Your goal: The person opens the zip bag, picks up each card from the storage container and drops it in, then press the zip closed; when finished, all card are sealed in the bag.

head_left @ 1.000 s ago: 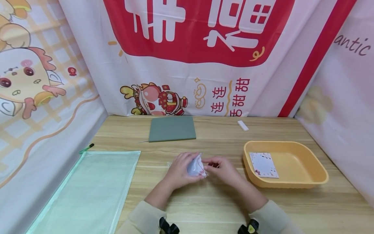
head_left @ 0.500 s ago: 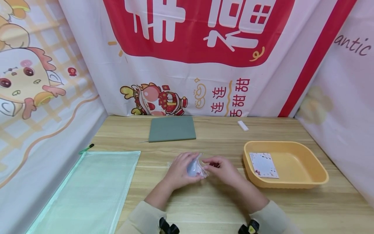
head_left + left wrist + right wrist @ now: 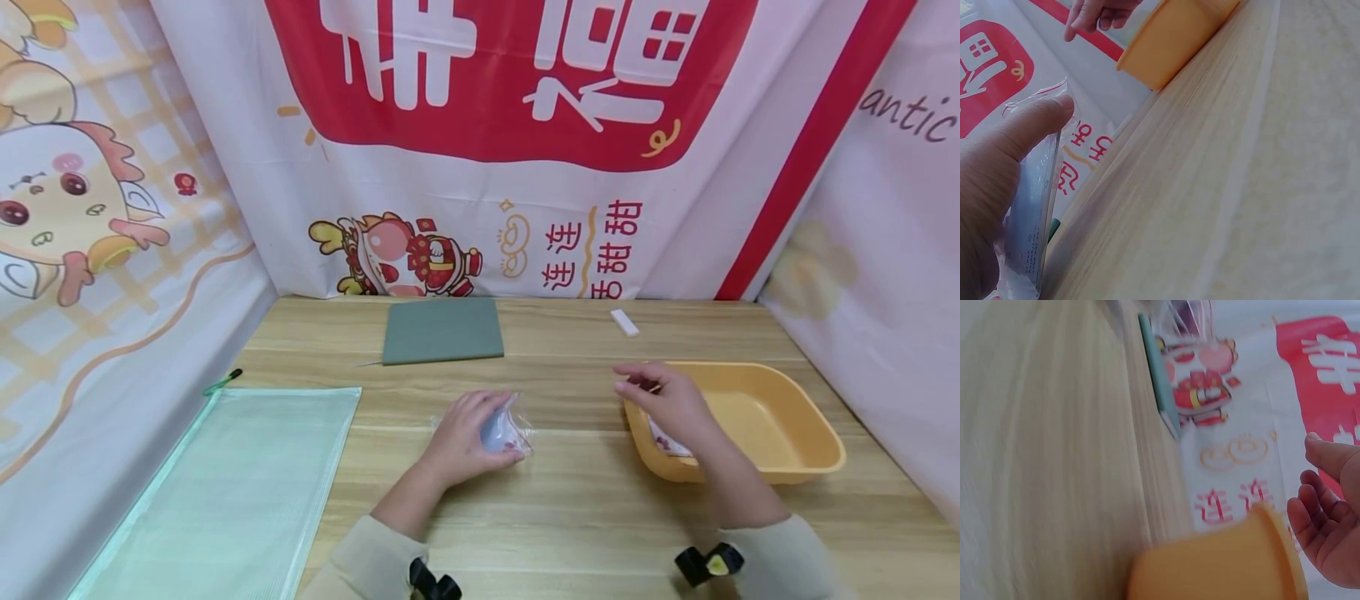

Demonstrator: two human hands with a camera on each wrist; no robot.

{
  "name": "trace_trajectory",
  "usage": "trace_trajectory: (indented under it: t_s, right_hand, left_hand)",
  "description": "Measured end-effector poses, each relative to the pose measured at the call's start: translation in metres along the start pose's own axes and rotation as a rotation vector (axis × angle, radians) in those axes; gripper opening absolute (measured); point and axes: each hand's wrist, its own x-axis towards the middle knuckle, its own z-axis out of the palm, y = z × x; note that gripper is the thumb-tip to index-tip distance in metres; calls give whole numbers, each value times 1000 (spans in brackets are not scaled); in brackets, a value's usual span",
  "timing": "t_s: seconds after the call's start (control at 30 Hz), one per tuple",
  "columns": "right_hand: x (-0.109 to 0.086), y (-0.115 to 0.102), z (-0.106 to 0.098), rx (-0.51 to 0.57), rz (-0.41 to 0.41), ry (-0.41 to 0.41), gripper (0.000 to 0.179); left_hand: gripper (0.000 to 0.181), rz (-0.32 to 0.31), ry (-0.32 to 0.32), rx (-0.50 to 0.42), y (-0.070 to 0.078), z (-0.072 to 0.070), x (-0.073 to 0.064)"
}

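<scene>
My left hand (image 3: 463, 437) grips a clear plastic bag (image 3: 517, 433) above the middle of the table. Inside the bag is a flat, pale block (image 3: 1030, 215) with small print along its edge; its exact kind is hard to tell. The thumb lies along the bag's near side in the left wrist view. My right hand (image 3: 671, 404) hovers over the left rim of the yellow plastic basin (image 3: 780, 417), fingers loosely bent and nothing visible in them. Under it, partly hidden, lies a notepad (image 3: 666, 442) with a printed floral edge.
A dark green notebook (image 3: 444, 331) lies at the back of the table, and a small white block (image 3: 624, 322) sits at the back right. On the left is a pale green mesh zip pouch (image 3: 217, 483). Printed cloth (image 3: 465, 187) hangs behind and at the sides.
My right hand has left the bag's opening and moved right, over the basin's left side, covering most of the notepad. My left hand keeps its hold on the bag, hardly moving.
</scene>
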Motion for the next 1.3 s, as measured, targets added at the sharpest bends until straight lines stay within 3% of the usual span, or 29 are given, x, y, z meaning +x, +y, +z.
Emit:
trace_trajectory:
  t_s: [0.2, 0.43, 0.67, 0.9, 1.3]
  right_hand:
    - [8, 28, -36, -103, 120, -16, 49]
    - [17, 62, -55, -161, 189, -86, 50]
    - [25, 87, -53, -234, 242, -180, 48]
    - [29, 98, -43, -240, 268, -269, 46]
    - [30, 105, -37, -323, 178, -320, 57]
  left_hand:
    - [81, 0, -3, -8, 0, 0, 0]
    - [81, -14, -13, -9, 1, -1, 1]
    - [82, -26, -17, -20, 1, 0, 0]
    - [82, -38, -25, -23, 1, 0, 0]
    - [83, -44, -33, -25, 1, 0, 0]
